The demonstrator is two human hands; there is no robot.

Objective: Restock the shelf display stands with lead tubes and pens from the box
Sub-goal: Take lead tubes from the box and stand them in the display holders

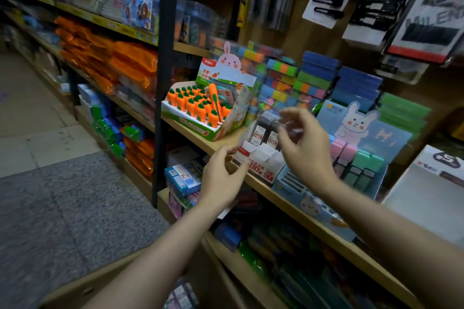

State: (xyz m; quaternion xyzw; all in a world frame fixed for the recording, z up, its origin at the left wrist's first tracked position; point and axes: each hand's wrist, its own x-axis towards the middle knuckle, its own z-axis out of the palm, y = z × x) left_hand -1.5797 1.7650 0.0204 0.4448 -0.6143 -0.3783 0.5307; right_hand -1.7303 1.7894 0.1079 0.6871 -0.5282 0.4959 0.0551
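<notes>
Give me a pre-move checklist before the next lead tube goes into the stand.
1. White lead stand upright on shelf: ok.
2. Left hand at the stand's front corner, steadying it: cannot tell.
3. Right hand holding a tube: cannot tell, blurred.
4. Dark tubes already standing in the back row: ok.
5. Front slots free: ok.
6. Carrot display clear of the stand: ok.
</notes>
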